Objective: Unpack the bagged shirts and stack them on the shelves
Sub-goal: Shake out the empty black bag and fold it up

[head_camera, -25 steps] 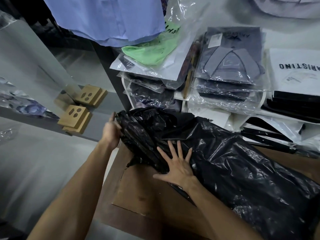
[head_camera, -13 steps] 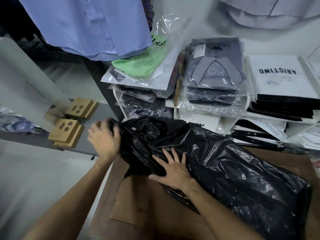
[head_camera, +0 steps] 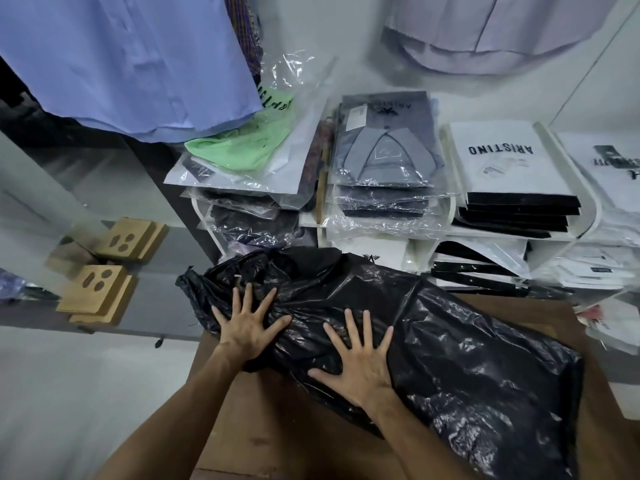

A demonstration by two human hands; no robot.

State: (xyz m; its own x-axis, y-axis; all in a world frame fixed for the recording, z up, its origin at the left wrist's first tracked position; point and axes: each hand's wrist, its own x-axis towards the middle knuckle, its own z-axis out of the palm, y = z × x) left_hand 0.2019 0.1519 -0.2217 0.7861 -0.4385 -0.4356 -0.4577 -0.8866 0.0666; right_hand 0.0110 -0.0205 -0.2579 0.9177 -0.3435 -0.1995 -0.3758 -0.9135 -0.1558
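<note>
1. A large black plastic bag lies across the brown table, running from the table's far-left corner toward its right edge. The bag is bulging and its contents are hidden.
2. The left hand lies flat with fingers spread on the bag's crumpled end at the far-left corner; it presses the plastic and grasps nothing.
3. The right hand lies flat just beside it, fingers splayed on the bag's middle, likewise pressing and gripping nothing.
4. Beyond the table's far edge stand white shelves with compartments holding bagged shirts. The left one carries a green shirt in clear wrap on darker packs. The middle one has a grey bagged shirt on top of a stack. The right one holds a white printed pack above black folded ones.
5. Bare table surface shows along the near edge between the forearms.
6. Left of the table, two wooden blocks sit on a grey ledge.
7. A blue hanging shirt overhangs the left shelf.
</note>
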